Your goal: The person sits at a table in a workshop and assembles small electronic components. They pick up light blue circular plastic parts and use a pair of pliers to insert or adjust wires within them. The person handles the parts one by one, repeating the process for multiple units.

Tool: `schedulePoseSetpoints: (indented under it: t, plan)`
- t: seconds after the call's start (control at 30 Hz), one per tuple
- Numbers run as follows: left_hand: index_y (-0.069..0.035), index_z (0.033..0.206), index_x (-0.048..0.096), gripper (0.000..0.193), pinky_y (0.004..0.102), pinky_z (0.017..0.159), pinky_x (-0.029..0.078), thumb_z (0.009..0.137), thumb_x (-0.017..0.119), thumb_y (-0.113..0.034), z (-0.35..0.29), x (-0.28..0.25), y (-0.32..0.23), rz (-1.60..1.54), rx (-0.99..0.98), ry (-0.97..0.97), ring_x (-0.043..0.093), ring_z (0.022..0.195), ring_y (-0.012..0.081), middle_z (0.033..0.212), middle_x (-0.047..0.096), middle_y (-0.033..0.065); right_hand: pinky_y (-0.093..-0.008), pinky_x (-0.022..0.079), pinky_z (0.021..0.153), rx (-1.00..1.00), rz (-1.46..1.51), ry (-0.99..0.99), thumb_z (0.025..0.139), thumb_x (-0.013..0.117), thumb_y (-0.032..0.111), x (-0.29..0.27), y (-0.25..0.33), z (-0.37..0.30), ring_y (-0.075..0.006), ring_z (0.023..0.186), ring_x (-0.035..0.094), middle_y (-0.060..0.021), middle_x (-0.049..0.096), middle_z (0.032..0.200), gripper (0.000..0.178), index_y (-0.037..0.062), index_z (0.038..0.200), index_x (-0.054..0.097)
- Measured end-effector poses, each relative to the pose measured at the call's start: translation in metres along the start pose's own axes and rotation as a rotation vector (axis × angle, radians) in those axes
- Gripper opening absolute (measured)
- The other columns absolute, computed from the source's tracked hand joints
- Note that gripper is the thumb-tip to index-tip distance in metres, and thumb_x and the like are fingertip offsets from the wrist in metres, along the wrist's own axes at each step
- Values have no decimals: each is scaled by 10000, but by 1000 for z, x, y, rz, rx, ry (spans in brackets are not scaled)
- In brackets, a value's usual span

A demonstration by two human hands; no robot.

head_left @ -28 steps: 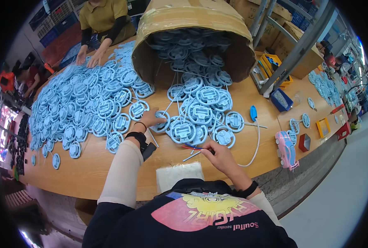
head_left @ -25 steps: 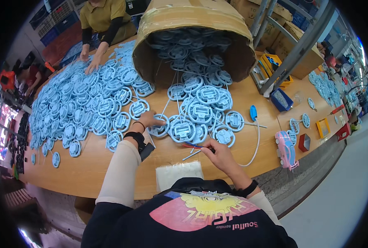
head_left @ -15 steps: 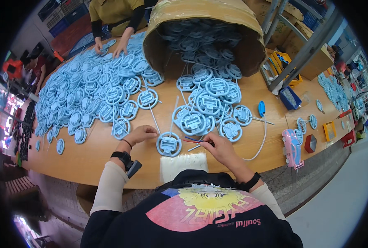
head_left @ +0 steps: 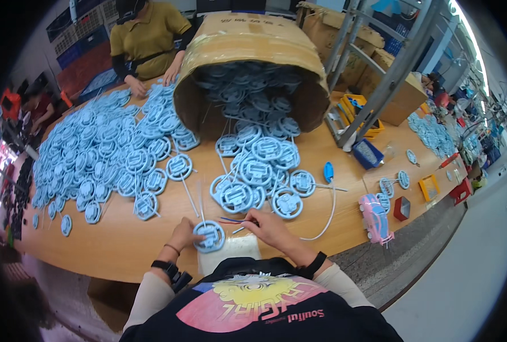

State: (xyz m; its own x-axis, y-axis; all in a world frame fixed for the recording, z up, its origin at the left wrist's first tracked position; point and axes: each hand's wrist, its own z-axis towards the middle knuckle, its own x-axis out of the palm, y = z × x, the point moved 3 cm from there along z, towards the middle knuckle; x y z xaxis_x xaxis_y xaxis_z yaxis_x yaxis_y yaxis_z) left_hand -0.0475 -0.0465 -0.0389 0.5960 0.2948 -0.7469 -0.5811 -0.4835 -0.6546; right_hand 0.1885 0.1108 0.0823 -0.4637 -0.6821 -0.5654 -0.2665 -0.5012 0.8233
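My left hand [head_left: 183, 235] is closed on the left edge of a light-blue round plastic piece [head_left: 212, 238], shaped like a small steering wheel, its fingertips over the middle. A pale thin rod runs up from that piece, which lies by a whitish sheet [head_left: 230, 252] near the table's front edge. Just to the right, my right hand [head_left: 266, 227] pinches thin red and blue strands [head_left: 230, 220] that look like wires. Their free ends point left toward the round piece. Below them a short pale rod [head_left: 239, 230] lies close to my fingers.
Many like pieces [head_left: 94, 159] cover the table's left; others spill from a tipped cardboard box [head_left: 247, 48]. To the right are a blue bulb-shaped tool [head_left: 328, 171] with a white cord, a pink toy car [head_left: 375, 216], small bins and a metal frame [head_left: 379, 85]. Across the table stands a co-worker [head_left: 145, 43].
My left hand has come down onto the round piece and now grips it. My right hand still holds the strands. The whole view has shifted, with the table appearing lower and further left.
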Motion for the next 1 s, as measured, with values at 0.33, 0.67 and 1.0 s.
schedulePoseSetpoints:
  t: [0.33, 0.67, 1.0]
  plan:
    - [-16, 972, 566, 347, 266, 549, 506, 724, 708, -214, -51, -22, -36, -716, -365, 360, 596, 595, 135, 756, 625, 58, -317, 428, 529, -9, -27, 5, 809, 623, 247, -2, 7, -8, -214, 563, 561, -86, 586, 653, 204, 57, 837, 555]
    - [-15, 1179, 477, 313, 280, 698, 533, 888, 514, -123, -34, -51, -108, -1109, -114, 265, 608, 797, 131, 938, 597, 55, -331, 416, 507, -52, -147, -7, 793, 633, 226, -1, 19, -7, -237, 557, 556, -92, 579, 630, 178, 61, 811, 570]
    - [4, 1147, 509, 310, 278, 695, 534, 877, 539, -147, -26, -45, -124, -1164, -146, 324, 612, 784, 127, 914, 609, 54, -306, 406, 503, -86, -91, -35, 789, 641, 210, -12, 16, -10, -203, 536, 537, -85, 568, 623, 176, 48, 804, 573]
